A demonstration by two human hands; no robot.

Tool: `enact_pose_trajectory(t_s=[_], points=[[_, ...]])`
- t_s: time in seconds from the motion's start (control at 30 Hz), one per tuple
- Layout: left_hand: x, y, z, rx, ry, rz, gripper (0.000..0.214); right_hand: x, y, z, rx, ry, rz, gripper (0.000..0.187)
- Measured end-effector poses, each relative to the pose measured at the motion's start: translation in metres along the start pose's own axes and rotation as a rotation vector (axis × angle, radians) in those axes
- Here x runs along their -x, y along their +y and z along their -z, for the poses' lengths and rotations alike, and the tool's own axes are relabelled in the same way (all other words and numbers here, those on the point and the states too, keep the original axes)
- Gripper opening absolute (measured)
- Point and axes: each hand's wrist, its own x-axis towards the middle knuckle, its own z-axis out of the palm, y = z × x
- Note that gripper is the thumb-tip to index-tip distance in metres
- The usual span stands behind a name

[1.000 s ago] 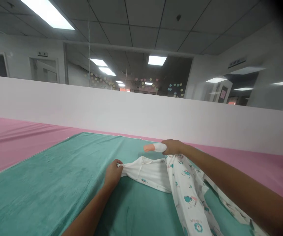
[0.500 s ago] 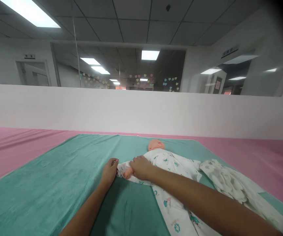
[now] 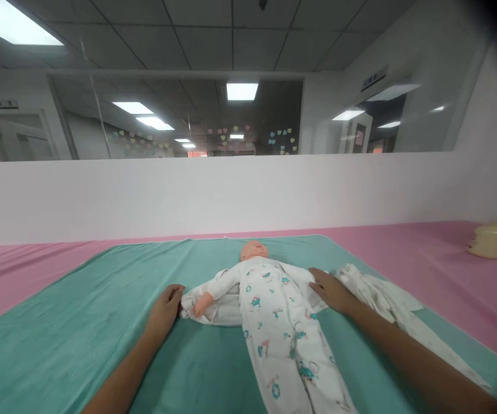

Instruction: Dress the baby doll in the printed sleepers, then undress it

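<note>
A baby doll lies on its back on a teal cloth, partly inside a white patterned sleepsuit. My left hand pinches the cuff of the sleepsuit's left sleeve, right beside the doll's small pink hand. My right hand lies flat with fingers stretched on the sleepsuit's other side, by the doll's far shoulder. The doll's legs are hidden under the fabric.
A second white patterned garment lies crumpled to the right of the doll. The teal cloth rests on a pink sheet. A cream bottle-like object sits at the far right. A white partition runs behind.
My right hand left the doll's arm at the left sleeve and moved across to the right side of the sleepsuit. The doll's hand now shows at the cuff. The view turned right.
</note>
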Motion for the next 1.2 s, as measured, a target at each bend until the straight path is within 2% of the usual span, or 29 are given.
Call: enact_pose_trajectory(t_s=[0.03,0.1,0.23,0.33,0.4,0.5,0.6,0.67,0.77,0.83,0.93,1.2], points=[[0.0,-0.001,0.0,-0.026,0.004,-0.008,0.037,0.003,0.022,-0.001,0.057,0.018,-0.112,0.04],[0.001,-0.002,0.001,-0.085,0.017,-0.021,0.039,0.007,0.047,-0.004,0.095,0.053,-0.195,0.035],[0.015,0.012,-0.003,-0.224,0.123,-0.047,0.044,0.001,0.054,-0.006,0.113,0.137,-0.285,0.028],[0.031,0.048,-0.021,-0.301,0.163,-0.142,0.036,-0.006,0.056,-0.008,0.106,0.157,-0.339,0.028],[0.038,0.084,-0.046,-0.29,0.097,-0.254,0.034,-0.007,0.059,-0.008,0.079,0.133,-0.341,0.026],[0.039,0.149,-0.099,-0.297,-0.01,-0.414,0.037,-0.004,0.063,-0.005,0.026,0.109,-0.333,0.024],[0.026,0.205,-0.157,-0.463,-0.229,-0.481,0.041,-0.002,0.064,0.004,-0.027,0.134,-0.345,0.026],[0.015,0.23,-0.189,-0.612,-0.405,-0.473,0.039,-0.001,0.063,0.01,-0.061,0.164,-0.354,0.028],[0.001,0.245,-0.218,-0.816,-0.528,-0.445,0.047,0.0,0.064,0.017,-0.098,0.214,-0.376,0.029],[-0.006,0.246,-0.222,-0.852,-0.564,-0.443,0.063,0.0,0.064,0.019,-0.115,0.238,-0.393,0.029],[-0.015,0.239,-0.21,-0.85,-0.61,-0.429,0.081,0.0,0.065,0.019,-0.13,0.255,-0.416,0.027],[-0.03,0.22,-0.152,-0.724,-0.693,-0.352,0.081,-0.002,0.065,0.019,-0.144,0.262,-0.459,0.025]])
